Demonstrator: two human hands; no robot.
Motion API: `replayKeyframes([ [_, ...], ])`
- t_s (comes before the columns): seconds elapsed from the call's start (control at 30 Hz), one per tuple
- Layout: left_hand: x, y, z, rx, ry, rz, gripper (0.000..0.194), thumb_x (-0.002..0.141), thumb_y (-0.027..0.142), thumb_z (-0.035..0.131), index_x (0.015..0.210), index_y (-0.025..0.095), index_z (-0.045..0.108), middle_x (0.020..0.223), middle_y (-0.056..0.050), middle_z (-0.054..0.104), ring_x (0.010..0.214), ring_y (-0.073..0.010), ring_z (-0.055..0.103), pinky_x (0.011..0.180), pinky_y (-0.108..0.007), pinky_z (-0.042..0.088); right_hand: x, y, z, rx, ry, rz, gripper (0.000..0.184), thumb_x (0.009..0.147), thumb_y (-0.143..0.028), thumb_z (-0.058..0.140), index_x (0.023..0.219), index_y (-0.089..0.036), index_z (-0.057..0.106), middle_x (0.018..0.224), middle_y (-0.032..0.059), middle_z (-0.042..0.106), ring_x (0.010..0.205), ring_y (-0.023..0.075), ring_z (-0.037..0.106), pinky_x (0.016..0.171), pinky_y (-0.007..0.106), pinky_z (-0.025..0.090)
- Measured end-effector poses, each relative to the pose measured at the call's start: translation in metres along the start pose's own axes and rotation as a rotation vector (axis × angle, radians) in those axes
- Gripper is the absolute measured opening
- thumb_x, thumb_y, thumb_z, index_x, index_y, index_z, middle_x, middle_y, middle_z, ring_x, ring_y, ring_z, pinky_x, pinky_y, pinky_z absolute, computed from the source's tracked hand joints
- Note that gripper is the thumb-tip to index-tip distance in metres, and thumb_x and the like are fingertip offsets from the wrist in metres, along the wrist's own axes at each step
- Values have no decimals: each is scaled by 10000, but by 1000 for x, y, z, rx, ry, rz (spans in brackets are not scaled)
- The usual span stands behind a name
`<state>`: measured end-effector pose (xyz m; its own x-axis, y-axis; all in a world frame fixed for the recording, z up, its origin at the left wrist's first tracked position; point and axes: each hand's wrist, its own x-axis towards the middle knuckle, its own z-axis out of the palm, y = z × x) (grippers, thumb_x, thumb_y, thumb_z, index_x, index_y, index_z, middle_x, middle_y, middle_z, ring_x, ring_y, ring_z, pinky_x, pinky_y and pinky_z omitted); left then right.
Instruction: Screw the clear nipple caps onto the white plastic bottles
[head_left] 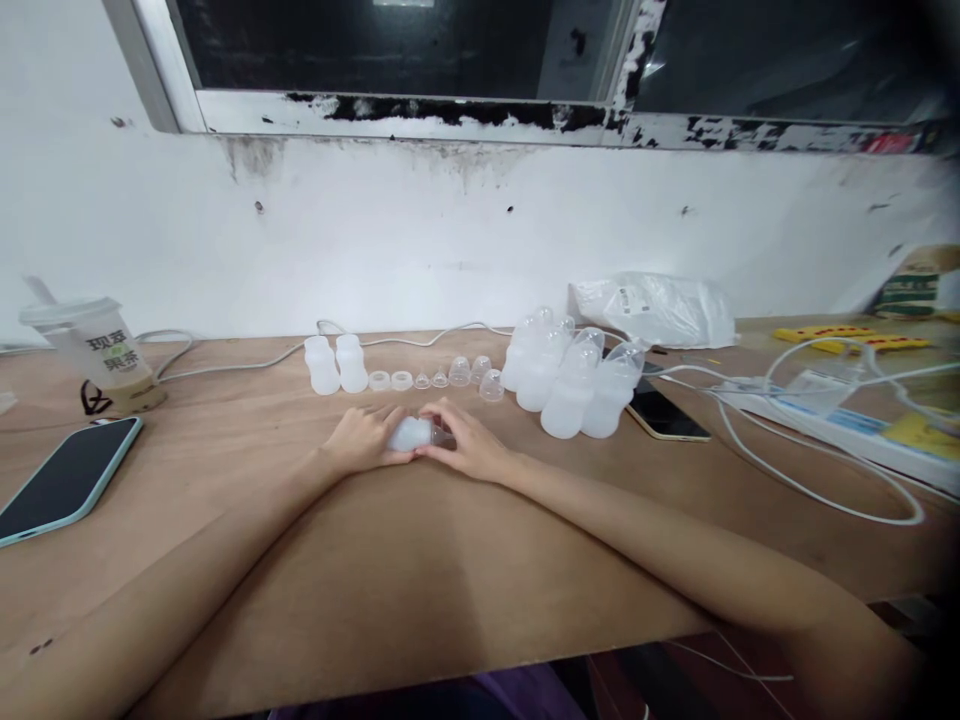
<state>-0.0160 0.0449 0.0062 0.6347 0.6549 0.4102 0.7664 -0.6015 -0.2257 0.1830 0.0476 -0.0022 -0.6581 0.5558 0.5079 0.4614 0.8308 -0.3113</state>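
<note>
A frosted white baby bottle (409, 434) lies on its side between my hands, low over the table. My left hand (364, 438) is wrapped round its body. My right hand (472, 445) grips the neck end, fingers and thumb around the collar with the clear nipple (444, 437) partly hidden between them. Just behind my hands stands a row of parts: two topless bottle bodies (351, 363), two white collar rings (402, 381), two nipples (439, 377) and three clear dome caps (491, 385). Several assembled bottles with dome caps (570, 395) are grouped to the right.
At left are a drink cup with a straw (112, 355) and a phone (71, 478). Another phone (667, 412), a plastic bag (656, 310), a power strip (847, 425) and looping white cables (810, 485) occupy the right. A wall (420, 240) bounds the wooden table (420, 590).
</note>
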Motion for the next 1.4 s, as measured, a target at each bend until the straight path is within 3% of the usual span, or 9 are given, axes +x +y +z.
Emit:
replayKeyframes([
  [0.13, 1, 1, 0, 24, -8, -58, 468, 741, 568, 376, 909, 151, 505, 816, -78, 632, 734, -210, 592, 537, -263, 394, 4, 2, 2, 18, -52, 111, 401, 768, -432, 476, 1081, -187, 423, 1028, 79, 528, 916, 195, 498, 785, 357, 410],
  [0.33, 2, 0, -2, -17, -35, -96, 490, 734, 596, 363, 939, 170, 492, 856, -57, 631, 734, -203, 598, 509, -247, 369, 4, 4, 0, 105, 13, -38, 354, 778, -294, 495, 1112, -209, 414, 1066, 68, 490, 948, 169, 488, 816, 337, 405],
  [0.57, 1, 4, 0, -19, -11, -105, 504, 734, 611, 349, 972, 189, 485, 882, -40, 626, 775, -205, 594, 527, -255, 383, 2, 4, -3, 278, 137, -169, 145, 770, -277, 510, 891, -199, 487, 1009, 55, 534, 972, 159, 496, 850, 333, 403],
  [0.7, 2, 6, 0, -10, -5, -121, 531, 739, 610, 341, 1010, 173, 476, 923, -63, 615, 789, -212, 590, 568, -272, 407, 3, 6, -1, 226, 167, -4, 312, 806, -315, 446, 1091, -195, 409, 1100, 80, 504, 1033, 178, 468, 877, 366, 381],
  [0.8, 2, 7, -2, -18, -7, -107, 546, 749, 600, 335, 1038, 156, 463, 953, -91, 603, 833, -227, 578, 618, -290, 420, 5, 8, -1, 189, 50, 109, 319, 820, -347, 417, 1101, -198, 417, 1042, 69, 543, 938, 174, 520, 816, 360, 418],
  [1.0, 0, -6, -5, -177, -79, -123, 595, 703, 630, 376, 1093, 186, 442, 839, -60, 630, 694, -223, 596, 571, -297, 419, 3, 7, 0, 153, 94, -158, 252, 798, -185, 444, 1047, -219, 458, 1126, 62, 459, 1028, 152, 463, 851, 331, 414],
  [1.1, -4, -18, 0, -328, 14, -217, 574, 696, 596, 430, 1086, 175, 444, 911, -67, 612, 763, -223, 584, 654, -314, 428, 1, 9, 0, 93, 190, -242, 248, 810, -108, 371, 991, -236, 483, 1135, 45, 452, 1069, 140, 436, 895, 336, 387],
  [1.2, -14, -31, 8, -534, 174, -403, 496, 729, 536, 430, 1041, 151, 445, 944, -74, 584, 827, -203, 557, 719, -310, 430, 0, 12, 0, 71, 243, -184, 230, 797, -137, 414, 997, -230, 481, 1113, 51, 458, 1062, 151, 440, 871, 327, 406],
  [1.4, -49, -65, 21, -696, 399, -790, 516, 712, 494, 468, 1079, 134, 427, 1080, -106, 534, 1009, -246, 492, 852, -396, 396, 2, 7, -2, 66, 107, -7, 291, 769, -207, 477, 1058, -227, 452, 1087, 58, 468, 969, 158, 486, 769, 296, 448],
])
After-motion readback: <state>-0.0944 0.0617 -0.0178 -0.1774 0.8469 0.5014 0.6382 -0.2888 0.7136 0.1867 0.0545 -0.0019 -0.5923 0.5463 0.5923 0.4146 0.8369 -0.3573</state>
